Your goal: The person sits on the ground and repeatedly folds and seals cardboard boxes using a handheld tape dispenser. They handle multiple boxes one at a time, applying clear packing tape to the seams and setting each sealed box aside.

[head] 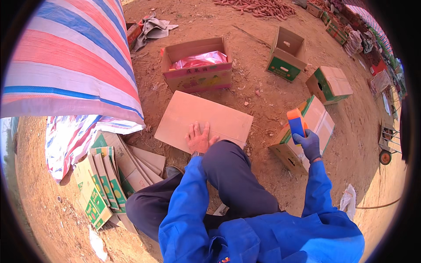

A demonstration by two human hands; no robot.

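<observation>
My left hand, bare and with a watch at the wrist, lies spread on the top of a plain cardboard box in front of my knee. In my right hand, which wears a dark blue glove, is a blue tape dispenser with an orange part at its top. The dispenser is held above a green-and-brown cardboard box with clear tape along its top; from this view I cannot tell whether they touch.
An open carton holds pink shiny film. Beyond stand an open green carton and a closed box. Flattened cartons lie at left below a striped tarp. Sweet potatoes are heaped at the back; a wheeled cart stands right.
</observation>
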